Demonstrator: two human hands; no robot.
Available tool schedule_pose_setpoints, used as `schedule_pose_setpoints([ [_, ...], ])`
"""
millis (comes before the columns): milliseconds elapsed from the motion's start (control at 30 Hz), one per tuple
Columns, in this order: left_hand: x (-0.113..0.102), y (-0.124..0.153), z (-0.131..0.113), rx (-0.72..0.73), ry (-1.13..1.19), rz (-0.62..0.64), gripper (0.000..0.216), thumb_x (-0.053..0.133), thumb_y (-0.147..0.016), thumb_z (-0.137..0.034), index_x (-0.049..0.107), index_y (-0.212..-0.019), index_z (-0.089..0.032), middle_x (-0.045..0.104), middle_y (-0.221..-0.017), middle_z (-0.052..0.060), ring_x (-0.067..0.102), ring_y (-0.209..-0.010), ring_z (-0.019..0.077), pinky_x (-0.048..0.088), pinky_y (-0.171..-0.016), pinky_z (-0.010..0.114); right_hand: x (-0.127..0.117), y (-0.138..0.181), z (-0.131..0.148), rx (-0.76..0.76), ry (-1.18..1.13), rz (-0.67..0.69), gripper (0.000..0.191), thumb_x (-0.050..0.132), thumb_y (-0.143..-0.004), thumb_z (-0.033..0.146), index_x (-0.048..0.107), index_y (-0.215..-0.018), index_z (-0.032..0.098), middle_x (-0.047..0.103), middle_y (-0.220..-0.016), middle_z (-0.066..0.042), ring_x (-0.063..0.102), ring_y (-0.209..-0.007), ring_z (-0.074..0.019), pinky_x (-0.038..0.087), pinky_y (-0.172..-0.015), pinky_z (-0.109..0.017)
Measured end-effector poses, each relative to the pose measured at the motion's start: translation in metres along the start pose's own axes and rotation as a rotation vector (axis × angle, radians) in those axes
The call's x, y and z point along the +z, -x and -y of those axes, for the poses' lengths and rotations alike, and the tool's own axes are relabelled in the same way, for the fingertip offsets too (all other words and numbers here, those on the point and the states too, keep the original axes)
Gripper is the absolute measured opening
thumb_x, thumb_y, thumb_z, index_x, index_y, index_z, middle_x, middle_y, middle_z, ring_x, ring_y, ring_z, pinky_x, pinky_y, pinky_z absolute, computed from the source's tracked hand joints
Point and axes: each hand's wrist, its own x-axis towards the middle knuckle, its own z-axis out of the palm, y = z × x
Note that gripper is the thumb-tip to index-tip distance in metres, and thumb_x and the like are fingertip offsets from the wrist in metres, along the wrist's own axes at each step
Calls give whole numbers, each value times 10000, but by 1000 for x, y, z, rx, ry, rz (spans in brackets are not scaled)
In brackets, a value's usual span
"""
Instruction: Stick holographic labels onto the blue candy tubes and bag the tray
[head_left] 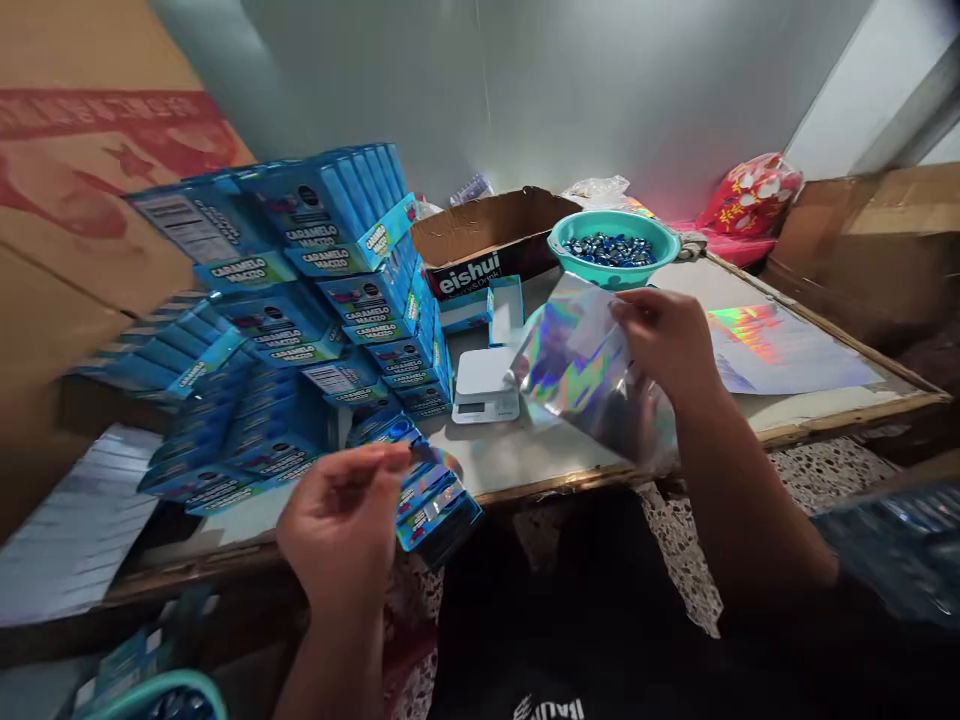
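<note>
My right hand pinches the edge of a holographic sheet that shimmers in rainbow colours, held above the table near the scale. My left hand is closed in a pinch, with a small shiny strip at its fingertips; its exact kind is hard to make out. Just beyond those fingers, several blue candy boxes lie at the table's front edge, with shiny patches on their upper faces. A white digital scale stands between my hands.
Stacked blue "Caramelo Macizo" boxes rise at the left. Behind the scale are an open "eishui" carton and a turquoise basin of wrapped candies. Another holographic sheet lies at the right. A second basin shows at the lower left.
</note>
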Motion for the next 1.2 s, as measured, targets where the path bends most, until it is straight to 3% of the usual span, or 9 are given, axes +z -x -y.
schedule_pose_setpoints([
  [133, -16, -21, 24, -285, 41, -175, 260, 868, -617, -292, 664, -722, -170, 685, -652, -32, 654, -608, 116, 534, -616, 228, 21, -20, 2, 6, 128, -15, 432, 644, -836, 190, 615, -1243, 50, 598, -1262, -276, 560, -1185, -379, 371, -1020, -620],
  [200, -20, -26, 29, -341, 86, -209, 287, 878, -582, -296, 660, -718, -169, 672, -640, -38, 649, -608, 111, 528, -623, 223, 30, -2, 27, -108, 87, -1, 513, 631, -859, 213, 539, -1339, 55, 524, -1371, -273, 480, -1289, -380, 327, -1083, -598],
  [300, -21, -26, 33, -381, 153, -217, 293, 874, -584, -297, 653, -729, -170, 681, -666, -30, 665, -646, 120, 543, -670, 238, 51, 45, 77, -307, -312, 253, 406, 541, -949, 329, 570, -1314, 152, 632, -1276, -155, 584, -1182, -263, 460, -1012, -442],
  [467, -20, -27, 41, -414, 192, -202, 305, 875, -611, -323, 653, -754, -169, 697, -709, -16, 678, -688, 135, 557, -723, 264, 114, 95, 131, -65, -805, 700, 618, 648, -860, 547, 564, -1334, 160, 693, -1107, -109, 660, -894, -199, 533, -784, -355],
  [600, -26, -31, 49, -439, 175, -159, 329, 883, -613, -346, 670, -784, -162, 704, -719, -11, 673, -688, 134, 547, -736, 263, 150, 92, 141, 40, -1024, 777, 367, 673, -824, 483, 722, -956, 145, 680, -777, -36, 615, -702, -157, 484, -671, -305],
  [700, -32, -34, 49, -491, 255, -197, 321, 877, -619, -362, 681, -780, -165, 713, -697, -14, 682, -654, 141, 550, -729, 274, 156, 88, 145, 41, -1094, 747, 268, 681, -809, 424, 724, -821, 161, 641, -676, -7, 573, -642, -141, 439, -625, -292],
  [900, -42, -34, 40, -608, 491, -238, 495, 707, -730, -620, 701, -749, -126, 758, -735, 95, 742, -735, 231, 573, -763, 354, 154, 91, 152, 216, -1192, 835, 304, 782, -704, 444, 754, -830, 169, 653, -659, 0, 554, -622, -131, 428, -635, -296],
  [1033, -47, -31, 35, -603, 473, -245, 479, 677, -779, -598, 688, -953, -152, 769, -743, 90, 746, -724, 234, 569, -758, 366, 155, 95, 150, 289, -1225, 872, 356, 832, -646, 469, 757, -820, 167, 688, -711, -14, 561, -645, -130, 427, -658, -296],
  [1200, -54, -33, 33, -597, 498, -219, 541, 709, -753, -596, 647, -1077, -167, 765, -705, 72, 731, -656, 206, 563, -748, 348, 149, 95, 143, 152, -1106, 982, 410, 736, -766, 562, 750, -853, 161, 702, -742, -20, 583, -687, -140, 406, -657, -284],
])
